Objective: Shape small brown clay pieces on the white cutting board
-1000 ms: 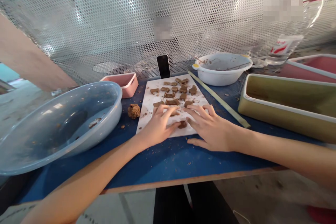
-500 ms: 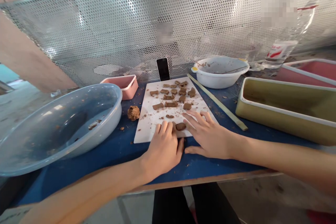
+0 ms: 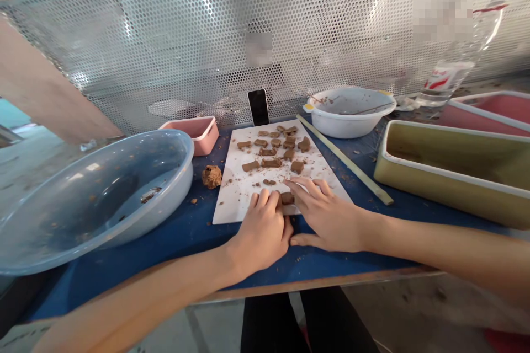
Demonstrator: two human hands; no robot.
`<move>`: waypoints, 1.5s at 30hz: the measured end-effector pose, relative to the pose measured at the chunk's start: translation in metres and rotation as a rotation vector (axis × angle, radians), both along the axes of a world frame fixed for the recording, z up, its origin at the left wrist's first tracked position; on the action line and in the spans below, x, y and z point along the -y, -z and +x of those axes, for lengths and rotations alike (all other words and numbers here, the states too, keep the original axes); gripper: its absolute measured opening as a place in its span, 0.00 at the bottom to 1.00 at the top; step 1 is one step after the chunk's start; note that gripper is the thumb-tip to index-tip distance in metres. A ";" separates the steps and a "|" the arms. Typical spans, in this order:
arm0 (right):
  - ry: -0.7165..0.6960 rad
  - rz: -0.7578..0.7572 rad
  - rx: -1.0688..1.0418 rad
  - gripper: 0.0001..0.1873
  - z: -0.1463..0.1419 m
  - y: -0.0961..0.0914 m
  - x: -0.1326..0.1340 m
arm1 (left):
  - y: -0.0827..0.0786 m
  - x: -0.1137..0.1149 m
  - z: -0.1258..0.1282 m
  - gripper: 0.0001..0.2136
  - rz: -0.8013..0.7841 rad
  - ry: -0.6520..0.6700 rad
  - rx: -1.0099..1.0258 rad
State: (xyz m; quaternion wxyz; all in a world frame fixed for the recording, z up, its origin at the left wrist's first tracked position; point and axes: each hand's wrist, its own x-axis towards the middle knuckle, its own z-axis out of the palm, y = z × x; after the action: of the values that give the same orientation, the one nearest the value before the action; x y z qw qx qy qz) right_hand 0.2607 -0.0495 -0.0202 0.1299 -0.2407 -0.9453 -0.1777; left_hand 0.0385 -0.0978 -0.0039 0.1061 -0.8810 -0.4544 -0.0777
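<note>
A small brown clay piece (image 3: 287, 197) lies near the front edge of the white board (image 3: 232, 204), between my two hands. My left hand (image 3: 263, 234) rests at that edge with its fingers curled down against the piece's left side; what its fingertips grip is hidden. On the other side, my right hand (image 3: 325, 215) lies low with fingers spread and thumb stretched out, its fingertips by the piece's right end. Farther up the board sit several shaped clay pieces (image 3: 271, 163) among scattered crumbs. A rough clay lump (image 3: 211, 176) is beside the board's left edge.
A large blue basin (image 3: 182, 176) stands left, a pink box (image 3: 207, 140) behind it. A phone (image 3: 259, 107) leans on the mesh panel. Right are a pale stick (image 3: 348, 162), a white basin (image 3: 343, 127), a green planter (image 3: 439, 193) and a water bottle (image 3: 445, 80).
My left hand has shifted slightly right, closer to the clay piece. The right hand's fingers have drawn slightly left, and the rest of the board looks the same.
</note>
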 end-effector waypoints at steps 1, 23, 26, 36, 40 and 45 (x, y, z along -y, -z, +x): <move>-0.004 -0.008 0.000 0.46 0.000 -0.001 0.000 | 0.000 0.000 0.000 0.11 0.000 0.001 -0.003; 0.043 -0.453 -0.289 0.16 0.006 -0.009 -0.039 | -0.007 -0.014 -0.008 0.15 0.217 -0.204 -0.083; 0.042 -0.460 -0.307 0.16 0.004 -0.008 -0.037 | -0.008 -0.021 -0.013 0.18 0.216 -0.222 -0.094; -0.088 -0.240 -0.213 0.19 0.013 -0.018 -0.042 | -0.018 -0.032 -0.020 0.16 0.159 -0.290 -0.117; -0.193 -0.214 -0.232 0.14 0.019 -0.019 -0.049 | -0.018 -0.034 -0.021 0.17 0.147 -0.296 -0.113; -0.267 -0.190 -0.214 0.14 0.021 -0.020 -0.053 | -0.017 -0.036 -0.021 0.18 0.128 -0.300 -0.114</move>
State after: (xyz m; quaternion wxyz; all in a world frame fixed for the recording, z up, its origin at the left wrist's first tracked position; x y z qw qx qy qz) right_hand 0.2822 0.0040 -0.0003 0.2289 -0.1420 -0.9621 -0.0423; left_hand 0.0175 -0.0622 0.0131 0.1978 -0.7977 -0.5683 -0.0397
